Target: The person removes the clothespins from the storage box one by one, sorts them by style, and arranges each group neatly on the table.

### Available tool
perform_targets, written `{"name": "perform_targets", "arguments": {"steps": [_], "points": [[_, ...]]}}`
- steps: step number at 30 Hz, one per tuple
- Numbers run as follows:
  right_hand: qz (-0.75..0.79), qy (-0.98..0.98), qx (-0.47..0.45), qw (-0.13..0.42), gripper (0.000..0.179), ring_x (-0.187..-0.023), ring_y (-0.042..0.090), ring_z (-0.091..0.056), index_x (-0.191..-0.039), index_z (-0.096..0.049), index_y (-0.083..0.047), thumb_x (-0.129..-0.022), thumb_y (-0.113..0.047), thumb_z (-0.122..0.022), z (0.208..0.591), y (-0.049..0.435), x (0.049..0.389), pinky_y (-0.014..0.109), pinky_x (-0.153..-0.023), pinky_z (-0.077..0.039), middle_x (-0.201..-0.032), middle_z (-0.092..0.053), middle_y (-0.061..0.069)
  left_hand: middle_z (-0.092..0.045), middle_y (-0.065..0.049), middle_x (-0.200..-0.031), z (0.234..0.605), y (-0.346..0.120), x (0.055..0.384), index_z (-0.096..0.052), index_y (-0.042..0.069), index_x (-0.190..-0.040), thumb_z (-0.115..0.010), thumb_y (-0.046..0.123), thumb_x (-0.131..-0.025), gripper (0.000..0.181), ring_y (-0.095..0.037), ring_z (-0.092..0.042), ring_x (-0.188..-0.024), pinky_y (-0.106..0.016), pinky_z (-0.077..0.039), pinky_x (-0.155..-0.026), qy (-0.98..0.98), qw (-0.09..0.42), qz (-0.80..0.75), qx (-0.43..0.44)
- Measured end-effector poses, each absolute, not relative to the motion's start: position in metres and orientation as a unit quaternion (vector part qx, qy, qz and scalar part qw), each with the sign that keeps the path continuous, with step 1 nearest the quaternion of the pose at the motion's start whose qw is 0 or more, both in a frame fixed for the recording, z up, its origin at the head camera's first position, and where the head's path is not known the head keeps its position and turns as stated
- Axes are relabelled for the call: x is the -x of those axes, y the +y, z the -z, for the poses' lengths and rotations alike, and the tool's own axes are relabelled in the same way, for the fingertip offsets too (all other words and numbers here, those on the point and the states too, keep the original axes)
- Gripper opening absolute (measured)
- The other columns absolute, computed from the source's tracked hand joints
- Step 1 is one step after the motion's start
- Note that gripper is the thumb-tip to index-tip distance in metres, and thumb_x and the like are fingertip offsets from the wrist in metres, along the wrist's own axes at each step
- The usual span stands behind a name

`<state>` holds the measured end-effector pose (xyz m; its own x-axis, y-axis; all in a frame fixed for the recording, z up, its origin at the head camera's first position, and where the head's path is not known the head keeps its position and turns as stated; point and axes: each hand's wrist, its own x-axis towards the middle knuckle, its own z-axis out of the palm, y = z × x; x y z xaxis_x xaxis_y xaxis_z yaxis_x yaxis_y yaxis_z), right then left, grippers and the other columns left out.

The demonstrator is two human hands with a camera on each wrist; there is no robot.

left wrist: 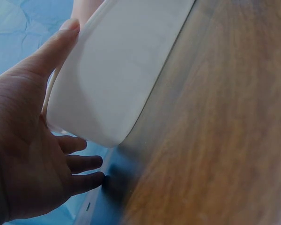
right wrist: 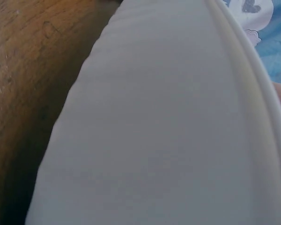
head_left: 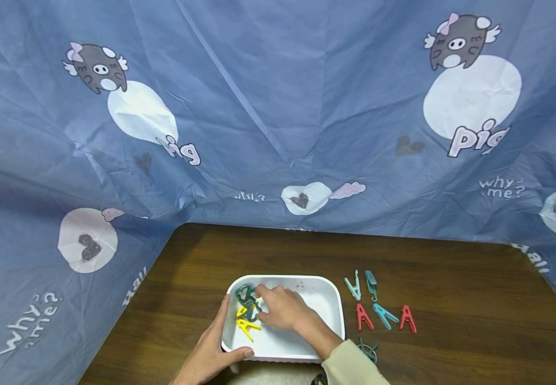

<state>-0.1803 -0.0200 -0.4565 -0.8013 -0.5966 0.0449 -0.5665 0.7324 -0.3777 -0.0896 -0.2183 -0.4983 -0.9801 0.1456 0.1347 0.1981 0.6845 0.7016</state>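
Observation:
A white plastic tray (head_left: 306, 350) stands near the front of the table. My left hand (head_left: 208, 342) holds its front left corner, thumb over the front rim and index finger along the left side. In the left wrist view, the other fingers of that hand (left wrist: 33, 140) spread below the tray's wall (left wrist: 117, 70). My right hand (head_left: 284, 308) reaches into the tray, thumb and index finger apart beside dark green clips (head_left: 245, 293). Yellow clothespins (head_left: 248, 328) lie just below these clips. The right wrist view shows mostly the tray's outer wall (right wrist: 154, 117); the fingers' work is hidden there.
Right of the tray lie red clothespins (head_left: 364, 317), a blue clothespin (head_left: 385, 316), a pale teal clothespin (head_left: 353, 286) and a dark teal clip (head_left: 371, 285). A green clip (head_left: 367, 350) sits by the right sleeve (head_left: 355, 366). Behind the wooden table (head_left: 475, 299) hangs a blue patterned cloth (head_left: 268, 80).

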Motion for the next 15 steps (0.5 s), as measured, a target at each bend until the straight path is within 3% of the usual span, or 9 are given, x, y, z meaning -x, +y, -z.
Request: {"name": "perform_targets", "arguments": {"steps": [15], "points": [[0.187,0.939,0.283,0.060,0.037,-0.067,0.017,-0.062,-0.115,-0.060,-0.019,-0.084,-0.033,-0.075,0.468,-0.033,0.179,0.029,-0.055,-0.045,-0.088,-0.072,0.006,-0.032,-0.025,-0.161,0.496,-0.218,0.090,-0.012,0.006,-0.161,-0.087,0.040,-0.073,0.120,-0.040,-0.045,-0.139,-0.045,-0.046,-0.109,-0.916,0.022,0.390,0.086]]}}
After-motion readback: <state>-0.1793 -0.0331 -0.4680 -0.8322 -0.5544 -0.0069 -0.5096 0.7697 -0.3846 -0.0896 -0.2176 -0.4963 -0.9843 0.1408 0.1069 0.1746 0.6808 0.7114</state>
